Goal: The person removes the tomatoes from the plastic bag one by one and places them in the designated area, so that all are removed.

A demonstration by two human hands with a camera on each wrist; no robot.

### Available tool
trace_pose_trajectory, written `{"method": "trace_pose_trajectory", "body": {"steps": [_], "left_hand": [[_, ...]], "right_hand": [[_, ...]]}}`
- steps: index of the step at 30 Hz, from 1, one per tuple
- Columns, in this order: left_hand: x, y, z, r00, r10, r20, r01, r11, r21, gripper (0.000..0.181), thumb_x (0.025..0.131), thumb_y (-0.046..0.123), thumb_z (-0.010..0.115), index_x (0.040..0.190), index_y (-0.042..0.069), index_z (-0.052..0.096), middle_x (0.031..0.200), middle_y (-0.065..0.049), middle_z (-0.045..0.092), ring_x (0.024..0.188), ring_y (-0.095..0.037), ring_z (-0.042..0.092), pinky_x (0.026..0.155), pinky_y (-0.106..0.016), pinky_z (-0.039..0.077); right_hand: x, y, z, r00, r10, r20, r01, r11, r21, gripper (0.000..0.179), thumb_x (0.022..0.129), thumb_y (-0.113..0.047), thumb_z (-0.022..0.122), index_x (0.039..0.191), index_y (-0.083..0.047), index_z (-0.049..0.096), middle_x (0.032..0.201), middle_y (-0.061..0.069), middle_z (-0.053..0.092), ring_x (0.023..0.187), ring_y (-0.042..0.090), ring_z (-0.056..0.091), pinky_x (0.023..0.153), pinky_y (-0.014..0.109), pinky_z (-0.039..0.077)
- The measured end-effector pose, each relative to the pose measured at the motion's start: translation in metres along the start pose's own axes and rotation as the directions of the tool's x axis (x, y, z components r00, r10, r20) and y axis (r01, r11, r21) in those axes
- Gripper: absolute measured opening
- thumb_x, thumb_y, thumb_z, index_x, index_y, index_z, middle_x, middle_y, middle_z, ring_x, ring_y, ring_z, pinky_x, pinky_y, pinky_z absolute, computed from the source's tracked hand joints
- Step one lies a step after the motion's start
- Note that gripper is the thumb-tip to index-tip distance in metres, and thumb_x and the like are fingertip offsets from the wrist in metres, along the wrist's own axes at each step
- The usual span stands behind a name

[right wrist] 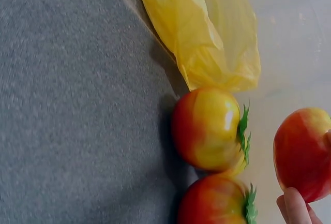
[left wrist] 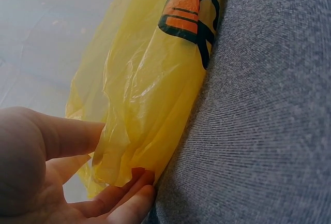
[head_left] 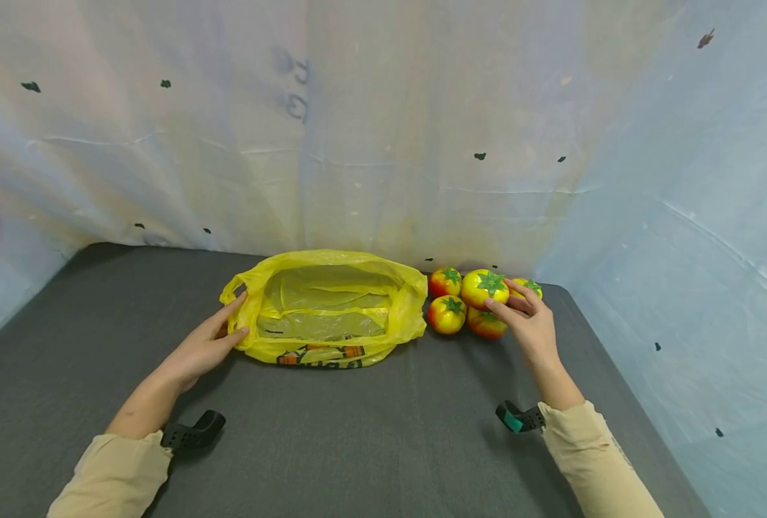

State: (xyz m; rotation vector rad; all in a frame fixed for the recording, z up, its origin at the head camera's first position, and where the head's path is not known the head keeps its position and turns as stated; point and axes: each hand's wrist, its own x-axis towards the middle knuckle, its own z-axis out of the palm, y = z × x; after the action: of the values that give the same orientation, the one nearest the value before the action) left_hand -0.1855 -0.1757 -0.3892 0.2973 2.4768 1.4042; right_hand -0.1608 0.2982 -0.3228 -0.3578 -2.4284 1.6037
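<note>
A yellow plastic bag (head_left: 332, 352) with a dark and orange print lies on the table, its mouth spread wide and facing up. My left hand (head_left: 205, 345) holds the bag's left end near the handle; in the left wrist view the thumb and fingers (left wrist: 132, 206) are on either side of the thin plastic. My right hand (head_left: 531, 327) grips a red and yellow tomato (head_left: 480, 288) with a green leafy top, raised above the others. Several similar tomatoes, such as the front one (head_left: 446, 316), sit together at the bag's right end; one behind the hand is partly hidden.
The dark grey cloth-covered table (head_left: 357, 446) stretches out in front of the bag. A pale plastic sheet (head_left: 383, 144) with dark spots hangs along the back and right side, close behind the bag and tomatoes. Each wrist wears a black band (head_left: 196, 430).
</note>
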Motion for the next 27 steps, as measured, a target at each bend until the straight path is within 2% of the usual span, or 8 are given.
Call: {"method": "trace_pose_trajectory", "body": {"steps": [3,8,11,18,27], "left_hand": [[0.000,0.000,0.000,1.000,-0.002,0.002,0.002,1.000,-0.002,0.070,0.104,0.031,0.043,0.155,0.022,-0.003,0.158,-0.026,-0.003,0.141,-0.054,0.004,0.105,-0.070,0.020],[0.000,0.000,0.000,1.000,-0.001,0.001,0.001,1.000,-0.005,0.069,0.104,0.031,0.042,0.155,0.022,-0.003,0.158,-0.027,-0.003,0.140,-0.054,0.005,0.104,-0.070,0.021],[0.000,0.000,0.000,1.000,-0.001,-0.001,0.001,1.000,-0.004,0.069,0.104,0.031,0.042,0.155,0.022,-0.003,0.158,-0.027,-0.002,0.140,-0.054,0.005,0.104,-0.070,0.020],[0.001,0.000,0.000,1.000,0.001,-0.006,-0.001,1.000,-0.003,0.069,0.104,0.031,0.042,0.155,0.023,-0.002,0.159,-0.025,-0.003,0.141,-0.053,0.005,0.105,-0.070,0.019],[0.000,-0.001,0.001,1.000,-0.003,-0.004,0.003,1.000,-0.009,0.069,0.104,0.032,0.042,0.155,0.024,-0.003,0.158,-0.026,-0.003,0.140,-0.054,0.006,0.105,-0.070,0.020]], "right_hand": [[0.001,0.002,-0.003,1.000,0.003,-0.008,-0.003,1.000,-0.009,0.064,0.087,-0.035,0.070,0.144,-0.020,0.045,0.133,0.016,0.053,0.097,0.001,0.056,0.082,0.015,0.047],[0.002,0.004,-0.006,1.000,0.009,-0.030,-0.009,1.000,-0.017,0.064,0.087,-0.035,0.071,0.144,-0.020,0.046,0.137,0.015,0.052,0.114,0.018,0.055,0.080,0.012,0.045],[0.004,0.006,-0.007,0.998,0.011,-0.055,-0.011,1.000,0.005,0.063,0.087,-0.033,0.071,0.144,-0.018,0.047,0.140,0.013,0.048,0.119,0.021,0.052,0.078,0.011,0.046],[0.010,0.011,-0.011,0.991,0.019,-0.133,-0.009,0.998,0.069,0.060,0.086,-0.024,0.073,0.141,-0.014,0.050,0.143,0.010,0.043,0.098,0.002,0.055,0.071,0.010,0.051],[0.015,0.019,-0.020,0.979,0.063,-0.195,-0.048,0.996,0.081,0.062,0.085,-0.023,0.073,0.141,-0.012,0.049,0.142,0.011,0.038,0.093,0.000,0.053,0.068,0.010,0.051]]}}
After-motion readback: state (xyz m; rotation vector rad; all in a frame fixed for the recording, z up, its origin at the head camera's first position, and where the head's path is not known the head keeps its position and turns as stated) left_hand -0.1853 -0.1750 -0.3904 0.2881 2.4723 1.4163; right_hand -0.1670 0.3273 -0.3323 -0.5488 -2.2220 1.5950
